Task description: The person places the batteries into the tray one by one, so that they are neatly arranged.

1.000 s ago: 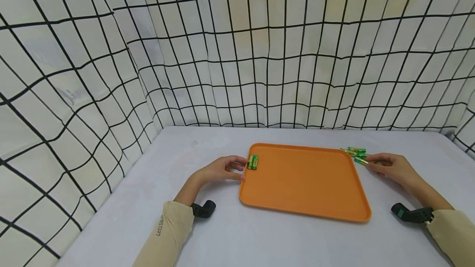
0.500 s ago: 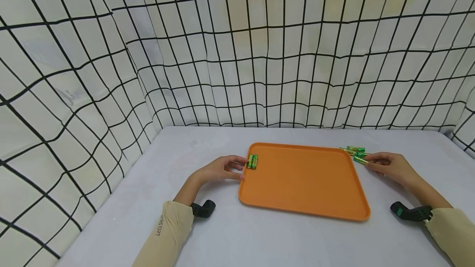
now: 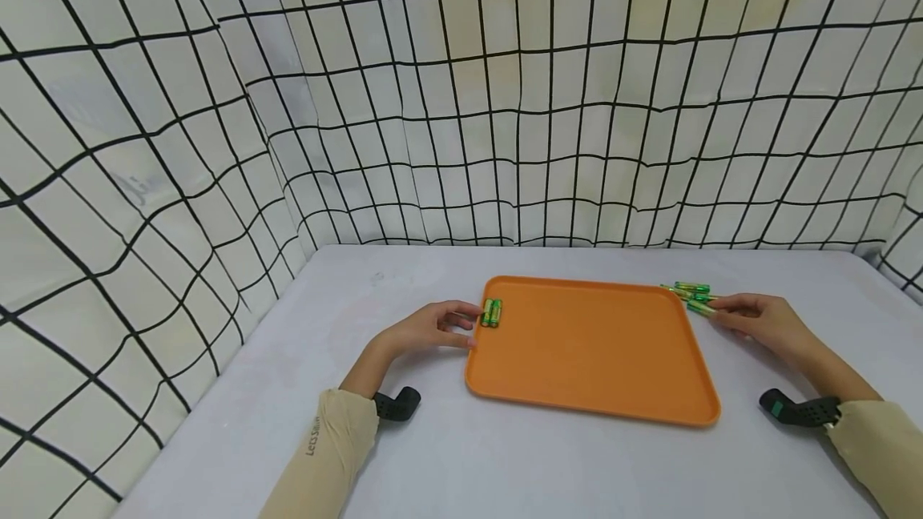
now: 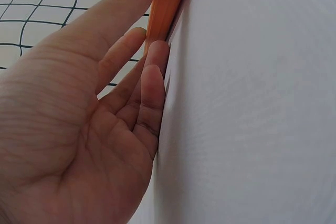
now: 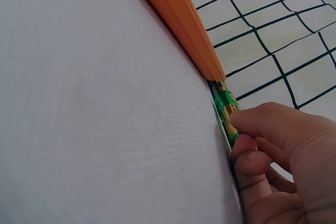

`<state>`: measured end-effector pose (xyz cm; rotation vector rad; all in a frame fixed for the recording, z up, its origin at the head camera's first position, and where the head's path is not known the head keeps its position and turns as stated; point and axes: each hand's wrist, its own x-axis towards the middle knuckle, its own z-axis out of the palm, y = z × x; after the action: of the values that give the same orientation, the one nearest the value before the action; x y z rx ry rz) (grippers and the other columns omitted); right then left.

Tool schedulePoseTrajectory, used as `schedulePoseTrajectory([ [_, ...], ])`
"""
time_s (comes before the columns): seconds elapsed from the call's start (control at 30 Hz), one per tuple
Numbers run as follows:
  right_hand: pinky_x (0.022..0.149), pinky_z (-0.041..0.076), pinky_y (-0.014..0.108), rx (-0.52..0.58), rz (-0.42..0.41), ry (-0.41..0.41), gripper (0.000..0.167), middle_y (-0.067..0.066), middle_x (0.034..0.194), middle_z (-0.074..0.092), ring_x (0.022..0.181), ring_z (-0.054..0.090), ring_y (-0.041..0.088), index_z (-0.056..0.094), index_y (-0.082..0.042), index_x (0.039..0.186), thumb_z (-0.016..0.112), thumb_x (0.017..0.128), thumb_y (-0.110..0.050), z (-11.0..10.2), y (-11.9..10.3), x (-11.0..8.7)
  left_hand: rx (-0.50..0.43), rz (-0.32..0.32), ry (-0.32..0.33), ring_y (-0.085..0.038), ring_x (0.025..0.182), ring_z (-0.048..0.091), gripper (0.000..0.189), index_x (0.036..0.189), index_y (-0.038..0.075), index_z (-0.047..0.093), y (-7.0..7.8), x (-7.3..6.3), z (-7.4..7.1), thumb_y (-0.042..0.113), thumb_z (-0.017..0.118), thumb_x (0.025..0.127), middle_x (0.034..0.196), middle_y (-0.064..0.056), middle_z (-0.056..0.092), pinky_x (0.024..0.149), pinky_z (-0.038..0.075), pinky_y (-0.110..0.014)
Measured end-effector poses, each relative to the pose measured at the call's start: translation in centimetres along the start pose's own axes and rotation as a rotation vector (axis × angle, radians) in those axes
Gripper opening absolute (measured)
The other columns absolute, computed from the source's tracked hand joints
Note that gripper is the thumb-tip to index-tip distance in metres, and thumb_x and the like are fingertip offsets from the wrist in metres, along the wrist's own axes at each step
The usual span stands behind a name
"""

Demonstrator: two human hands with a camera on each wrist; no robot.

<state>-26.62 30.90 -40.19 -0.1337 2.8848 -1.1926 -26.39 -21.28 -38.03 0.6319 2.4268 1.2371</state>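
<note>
An orange tray [image 3: 591,351] lies on the white-covered table. Two green and gold batteries [image 3: 492,312] stand side by side at its left edge. My left hand [image 3: 425,328] is at that edge, thumb and fingertips right at the rim, fingers loosely extended; the left wrist view shows its palm with nothing in it. Off the tray's far right corner, my right hand [image 3: 767,325] pinches a battery [image 5: 229,115] between thumb and fingers, low over the table. Several more batteries [image 3: 692,287] lie beside it, partly overlapped by the held one and the fingertips.
A black-lined net [image 3: 519,118] over white sheeting rises behind the table and along its left side. Black wrist cameras [image 3: 398,404] are strapped at both sleeves. The table surface [image 3: 548,463] extends in front of the tray.
The right hand has shifted very slightly, with the pinched battery still by the tray's far right corner. The left hand and the two batteries on the tray have kept their places.
</note>
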Motion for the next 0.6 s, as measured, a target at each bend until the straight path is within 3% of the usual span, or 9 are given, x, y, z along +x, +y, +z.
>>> schedulePoseTrajectory([
  [0.2, 0.069, 0.048, 0.019, -0.006, 0.016, -0.011, 0.065, 0.028, 0.132, 0.052, 0.095, 0.05, 0.012, 0.057, 0.002, 0.131, 0.063, 0.092, -0.049, 0.0, -0.4, 0.1, -0.004, 0.002, -0.001, -0.022, 0.117, 0.057, 0.055, 0.137, 0.008, 0.054, -0.2, 0.1, 0.0, 0.018, 0.075, 0.087, 0.127, -0.007, 0.062, 0.096, 0.047, -0.034],
  [0.4, 0.066, 0.05, 0.023, 0.042, 0.021, -0.007, 0.063, 0.028, 0.133, 0.051, 0.086, 0.05, 0.0, 0.056, 0.003, 0.132, 0.062, 0.094, -0.046, -0.1, -1.2, -0.1, -0.005, 0.002, -0.003, -0.022, 0.118, 0.057, 0.055, 0.138, 0.008, 0.054, -0.2, 0.1, 0.0, 0.018, 0.075, 0.088, 0.127, -0.008, 0.061, 0.097, 0.047, -0.034],
  [0.6, 0.066, 0.05, 0.022, 0.08, -0.012, 0.006, 0.06, 0.023, 0.127, 0.055, 0.083, 0.054, -0.003, 0.057, 0.003, 0.13, 0.064, 0.093, -0.044, 0.0, -1.7, -0.1, 0.0, -0.003, -0.002, -0.022, 0.118, 0.057, 0.055, 0.138, 0.009, 0.054, -0.2, 0.1, 0.0, 0.019, 0.075, 0.088, 0.127, -0.008, 0.061, 0.097, 0.047, -0.035],
])
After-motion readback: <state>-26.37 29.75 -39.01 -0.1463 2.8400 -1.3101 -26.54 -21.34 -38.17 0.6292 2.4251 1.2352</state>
